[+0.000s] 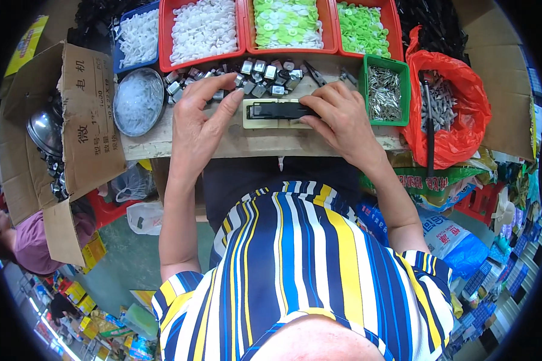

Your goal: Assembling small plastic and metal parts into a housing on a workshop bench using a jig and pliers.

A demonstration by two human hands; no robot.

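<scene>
My right hand pinches the right end of a long black plastic housing between thumb and fingers. The housing lies in a cream block on the workbench. To its left, my left hand is held over the bench with thumb and forefinger apart, and nothing shows plainly between them. Its fingertips are close to a loose pile of small silver motors behind the block. The other fingers of that hand are partly hidden.
Along the back stand a blue tray, red trays of white and green plastic parts, and a green tray of metal pins. A round metal bowl, pliers, an open cardboard box and a red bag surround the bench.
</scene>
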